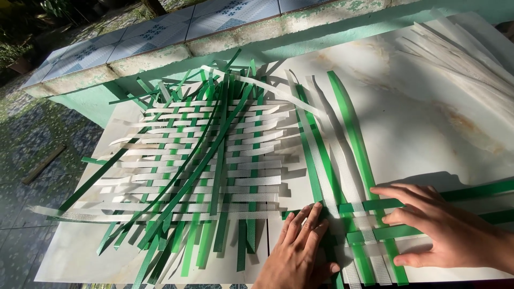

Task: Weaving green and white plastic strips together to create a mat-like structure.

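Across the whole frame, surface: a pale marbled tabletop in hard sunlight carries all the weaving stuff, with a green-painted ledge along its far edge.
Centre-left, largest piece: a woven mat of green and white plastic strips lies flat, its loose ends fanning out at top and bottom.
Upper right: a sheaf of spare white strips lies well apart from the hands.
Centre right: several long green strips and white ones run from mid-frame down to the lower edge, side by side.
Lower right, the piece being worked: a small new weave, where two green crosswise strips coming in from the right edge pass over and under the long ones.
Right hand: flat and spread wide, gripping nothing, fingers resting on the crosswise green strips.
Left hand: flat, fingers together and extended, closed on nothing, pressing the long strips to the tabletop just left of the crossing.
Step in hand: judging by the two rows laid, this is the early stage of a second panel, with the rows being held square.
Next move: it would likely call for snugging the rows together without letting the pinned strips slide.
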